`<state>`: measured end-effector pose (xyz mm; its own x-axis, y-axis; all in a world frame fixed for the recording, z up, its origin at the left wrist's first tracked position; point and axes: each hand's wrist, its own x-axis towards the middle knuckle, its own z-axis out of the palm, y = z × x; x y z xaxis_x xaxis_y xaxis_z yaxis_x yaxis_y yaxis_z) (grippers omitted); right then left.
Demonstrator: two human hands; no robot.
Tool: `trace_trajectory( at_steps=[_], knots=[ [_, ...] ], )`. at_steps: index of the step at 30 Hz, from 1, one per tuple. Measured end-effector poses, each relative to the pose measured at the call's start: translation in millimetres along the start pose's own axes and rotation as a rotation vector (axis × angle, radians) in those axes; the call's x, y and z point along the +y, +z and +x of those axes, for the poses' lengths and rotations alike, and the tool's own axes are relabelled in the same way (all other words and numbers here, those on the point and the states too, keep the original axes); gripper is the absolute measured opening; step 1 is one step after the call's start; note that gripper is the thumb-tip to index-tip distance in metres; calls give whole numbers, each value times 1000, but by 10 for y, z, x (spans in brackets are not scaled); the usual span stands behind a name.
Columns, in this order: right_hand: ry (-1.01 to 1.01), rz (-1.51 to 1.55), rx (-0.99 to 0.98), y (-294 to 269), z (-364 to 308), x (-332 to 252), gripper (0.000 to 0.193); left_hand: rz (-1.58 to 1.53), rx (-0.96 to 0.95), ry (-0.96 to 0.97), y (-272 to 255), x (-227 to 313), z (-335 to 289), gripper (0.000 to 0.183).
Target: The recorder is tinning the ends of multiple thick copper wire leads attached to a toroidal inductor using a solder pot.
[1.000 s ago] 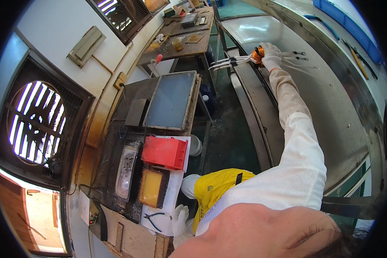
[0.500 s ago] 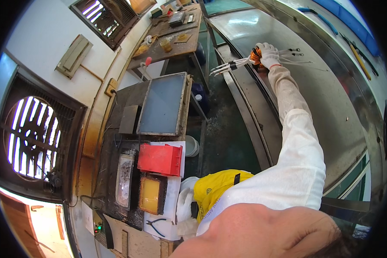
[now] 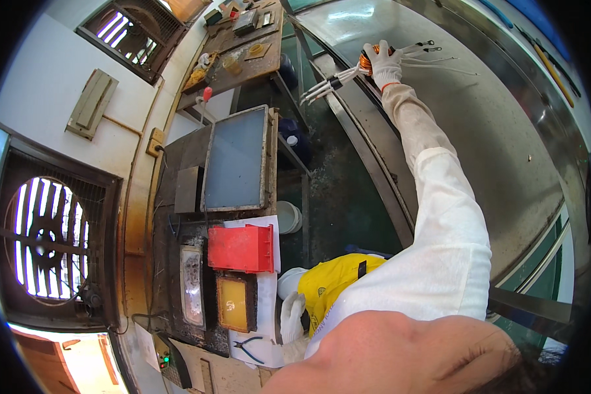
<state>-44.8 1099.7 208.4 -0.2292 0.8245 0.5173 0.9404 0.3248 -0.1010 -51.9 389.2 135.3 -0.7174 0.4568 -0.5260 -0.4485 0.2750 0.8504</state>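
Note:
My right hand (image 3: 385, 64), in a white glove, is closed around a copper wire coil (image 3: 366, 62) at the edge of a metal counter. A bundle of white leads (image 3: 322, 88), banded in black, sticks out to the left of it. More leads, some ending in metal lugs (image 3: 429, 46), trail to the right over the counter. My left hand (image 3: 292, 318), also gloved, hangs low by the yellow apron (image 3: 328, 285), its fingers loosely extended and nothing visible in them. Near it on the bench lie cutting pliers (image 3: 248, 349) with dark handles.
On the left bench stand a red plastic bin (image 3: 240, 248), a small pot of amber liquid (image 3: 234, 303), a narrow pot of silvery material (image 3: 192, 285) and a wide tray of greyish liquid (image 3: 236, 161). The metal counter (image 3: 486, 125) runs along the right. A white bucket (image 3: 287, 217) stands below the bench.
The view has shifted, so the surroundings sit differently in the picture. My right hand keeps its hold on the coil by the counter's edge. My left hand stays low beside the bench.

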Motion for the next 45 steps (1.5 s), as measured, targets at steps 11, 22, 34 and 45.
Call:
trace_trajectory(
  at_steps=[11, 22, 34, 45],
  knots=[
    [16, 2, 10, 12, 91, -170, 56, -71, 32, -24, 25, -111, -141, 46],
    [10, -9, -82, -768, -2092, 355, 34, 225, -49, 141, 160, 356, -21, 46],
    [-18, -138, -246, -945, -2320, 577, 12, 283, -266, 93, 446, 678, -192, 40],
    [-18, -86, -268, -704, -2060, 800, 14, 280, -240, 78, 435, 497, -76, 42]
  ],
)
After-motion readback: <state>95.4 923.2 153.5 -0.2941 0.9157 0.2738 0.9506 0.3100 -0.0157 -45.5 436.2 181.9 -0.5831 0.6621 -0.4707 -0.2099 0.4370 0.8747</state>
